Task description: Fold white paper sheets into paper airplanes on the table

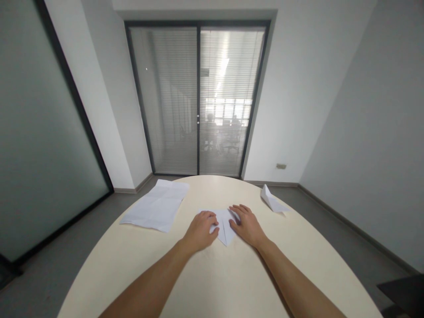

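A small white sheet of folded paper (226, 227) lies on the table in front of me, its pointed end toward me and a crease or seam running down its middle. On its left part rests my left hand (202, 230), fingers slightly bent and the thumb apart from them. My right hand (245, 224) lies over the right edge, fingers stretched forward and thumb on the paper. A shaded flap shows between that thumb and the fingers. Both hands cover the paper's side edges.
The round cream table (212, 282) carries larger creased white sheets (159, 204) at the left and a folded paper shape (272, 201), like a paper plane, at the right. Beyond the table stands a glass door with blinds (198, 101). A dark object (404, 293) juts in at lower right.
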The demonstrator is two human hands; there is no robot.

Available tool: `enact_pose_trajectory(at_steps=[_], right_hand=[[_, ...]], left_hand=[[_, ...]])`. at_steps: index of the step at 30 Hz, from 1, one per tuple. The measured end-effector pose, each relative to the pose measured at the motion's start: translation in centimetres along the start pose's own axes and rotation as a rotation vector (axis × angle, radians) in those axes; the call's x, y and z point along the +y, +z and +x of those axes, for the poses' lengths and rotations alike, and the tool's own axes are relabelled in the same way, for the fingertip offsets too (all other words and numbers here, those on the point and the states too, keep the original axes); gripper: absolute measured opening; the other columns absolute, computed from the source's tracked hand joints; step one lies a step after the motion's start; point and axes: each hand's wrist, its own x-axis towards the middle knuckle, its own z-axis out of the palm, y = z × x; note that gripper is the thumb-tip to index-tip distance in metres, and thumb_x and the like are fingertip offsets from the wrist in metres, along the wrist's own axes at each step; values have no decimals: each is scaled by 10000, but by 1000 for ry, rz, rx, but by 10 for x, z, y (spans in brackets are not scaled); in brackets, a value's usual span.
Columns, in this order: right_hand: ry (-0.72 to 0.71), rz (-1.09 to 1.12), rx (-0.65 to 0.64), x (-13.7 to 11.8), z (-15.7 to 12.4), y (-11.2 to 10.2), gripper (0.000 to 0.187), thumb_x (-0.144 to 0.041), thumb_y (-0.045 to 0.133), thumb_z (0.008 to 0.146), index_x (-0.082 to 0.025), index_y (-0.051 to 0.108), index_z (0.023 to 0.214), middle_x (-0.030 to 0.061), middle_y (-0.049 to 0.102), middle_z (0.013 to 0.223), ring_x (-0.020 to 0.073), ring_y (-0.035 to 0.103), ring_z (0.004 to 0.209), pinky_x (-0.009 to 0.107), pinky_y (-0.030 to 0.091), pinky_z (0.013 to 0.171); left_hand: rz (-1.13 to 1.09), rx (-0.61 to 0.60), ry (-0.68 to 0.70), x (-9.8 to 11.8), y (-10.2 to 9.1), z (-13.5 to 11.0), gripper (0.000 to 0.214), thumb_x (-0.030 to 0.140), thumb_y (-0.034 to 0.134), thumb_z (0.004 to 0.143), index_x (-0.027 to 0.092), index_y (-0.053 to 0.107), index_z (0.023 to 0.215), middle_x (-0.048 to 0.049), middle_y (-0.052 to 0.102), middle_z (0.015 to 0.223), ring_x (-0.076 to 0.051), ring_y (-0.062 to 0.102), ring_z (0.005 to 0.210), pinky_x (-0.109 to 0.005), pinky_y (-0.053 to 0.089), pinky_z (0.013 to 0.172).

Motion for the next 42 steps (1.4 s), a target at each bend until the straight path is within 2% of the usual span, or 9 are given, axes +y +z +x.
enact_pose_trajectory(at_steps=[10, 19, 24, 31, 42], right_hand=[[-19, 34, -30, -1, 0, 0, 457, -272, 568, 835, -173, 615, 1279, 99, 653, 1293, 277, 529, 1265, 486, 366, 1135], [14, 17, -47, -3, -1, -1, 508, -291, 565, 844, -127, 581, 1324, 123, 618, 1314, 291, 489, 1280, 446, 364, 1129], [22, 34, -34, -4, -1, -2, 550, -291, 579, 835, -111, 556, 1355, 153, 594, 1317, 281, 499, 1263, 428, 371, 1119], [-6, 92, -5, -6, -1, -4, 466, -236, 586, 813, -144, 581, 1270, 124, 619, 1258, 264, 524, 1208, 418, 393, 1089], [-26, 144, 12, -6, -2, -3, 392, -215, 591, 802, -175, 572, 1191, 107, 638, 1178, 261, 544, 1141, 424, 419, 1032]], left_hand=[[25, 16, 1, -2, 2, -1, 159, 258, 620, 860, 228, 717, 983, -82, 606, 1323, -266, 498, 1277, -451, 356, 1132], [40, -40, -61, -3, 4, -3, 261, 280, 611, 874, 262, 694, 1121, -64, 367, 1570, -325, 240, 1479, -543, 201, 1206], [49, -47, -59, -3, 4, -4, 266, 288, 595, 888, 262, 683, 1138, -80, 347, 1579, -318, 220, 1489, -546, 179, 1208], [47, -35, -50, -4, 6, -4, 250, 289, 598, 888, 267, 683, 1121, -68, 306, 1599, -320, 182, 1499, -559, 167, 1207], [56, 18, -18, -7, 9, -4, 244, 261, 615, 871, 263, 687, 1105, -82, 382, 1542, -316, 216, 1485, -563, 175, 1206]])
